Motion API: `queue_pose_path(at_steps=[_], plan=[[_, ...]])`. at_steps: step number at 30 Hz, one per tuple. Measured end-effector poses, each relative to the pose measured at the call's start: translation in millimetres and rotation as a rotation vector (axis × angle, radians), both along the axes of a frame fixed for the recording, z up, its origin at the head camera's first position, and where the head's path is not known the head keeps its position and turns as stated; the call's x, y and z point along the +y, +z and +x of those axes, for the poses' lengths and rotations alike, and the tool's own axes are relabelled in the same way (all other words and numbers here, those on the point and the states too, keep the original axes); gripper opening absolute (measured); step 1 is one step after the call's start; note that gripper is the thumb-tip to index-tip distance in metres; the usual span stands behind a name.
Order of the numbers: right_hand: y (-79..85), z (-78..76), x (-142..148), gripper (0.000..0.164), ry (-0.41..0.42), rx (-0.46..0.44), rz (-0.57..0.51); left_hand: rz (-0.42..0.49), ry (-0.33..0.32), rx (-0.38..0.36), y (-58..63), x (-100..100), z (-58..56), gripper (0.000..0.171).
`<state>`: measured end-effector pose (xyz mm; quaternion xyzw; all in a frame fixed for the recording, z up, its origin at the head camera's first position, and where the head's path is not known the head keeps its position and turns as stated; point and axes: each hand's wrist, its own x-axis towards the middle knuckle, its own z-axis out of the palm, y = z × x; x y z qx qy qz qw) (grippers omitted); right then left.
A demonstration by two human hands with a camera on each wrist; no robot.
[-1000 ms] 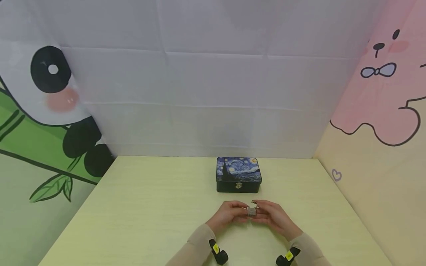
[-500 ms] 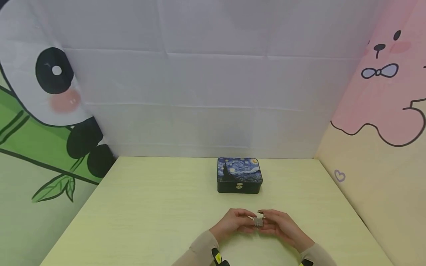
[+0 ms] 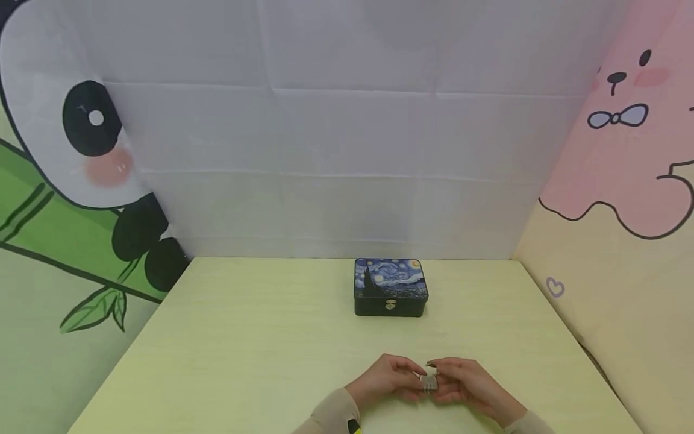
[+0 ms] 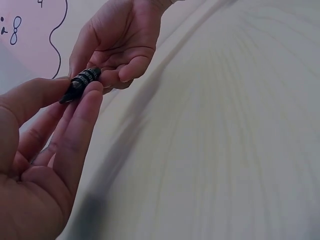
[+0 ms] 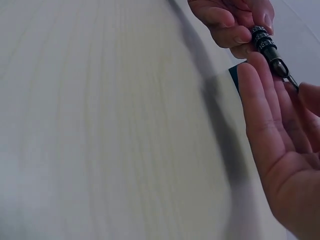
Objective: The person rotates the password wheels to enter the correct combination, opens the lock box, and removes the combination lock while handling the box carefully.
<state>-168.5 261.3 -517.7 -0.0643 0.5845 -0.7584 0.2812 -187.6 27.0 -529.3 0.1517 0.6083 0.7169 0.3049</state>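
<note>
A small combination padlock (image 3: 429, 383) with rows of number dials is held between both hands, over the front part of the table. My left hand (image 3: 387, 381) pinches the dial end of its body between thumb and fingers. On the other side, my right hand (image 3: 470, 386) holds the shackle end. In the right wrist view the metal shackle (image 5: 292, 81) points toward the right thumb, with the fingers stretched beneath the lock. The left wrist view shows the ringed number dials (image 4: 86, 76) between the two hands' fingertips.
Behind the hands stands a closed tin box (image 3: 390, 288) with a swirling night-sky picture on its lid and a metal clasp (image 3: 390, 304) in front. The pale wooden table (image 3: 260, 337) meets a white cloth backdrop (image 3: 347, 169) and cartoon-printed side walls.
Both hands, with the padlock between them, have moved nearer the table's front edge and slightly right. Their hold looks much the same, and the tin box has stayed in place.
</note>
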Motion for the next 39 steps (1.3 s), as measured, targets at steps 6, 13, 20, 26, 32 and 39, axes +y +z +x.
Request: queue_pose_path(at_steps=[6,13,20,26,32,39], plan=[[-2.1,7.3,6.4,0.029,0.064,-0.004,0.001,-0.042,-0.049,0.021,2.1,2.4,7.7,0.02],[-7.5,14.5,10.7,0.028,0.102,-0.046,-0.003,-0.081,-0.087,0.005,-0.3,5.0,13.0,0.018],[-10.3,20.3,11.9,0.029,0.089,-0.045,0.031,-0.089,-0.11,-0.003,-0.2,6.2,18.1,0.016],[-8.7,25.6,11.9,0.028,0.079,-0.04,0.104,-0.135,-0.127,0.003,-0.2,9.0,21.0,0.014],[-6.9,31.4,11.0,0.03,0.076,-0.022,0.186,-0.2,-0.131,0.053,7.1,11.0,28.6,0.01],[-6.5,36.3,13.3,0.029,0.103,0.013,0.155,-0.241,-0.159,0.119,11.2,11.2,34.9,0.009]])
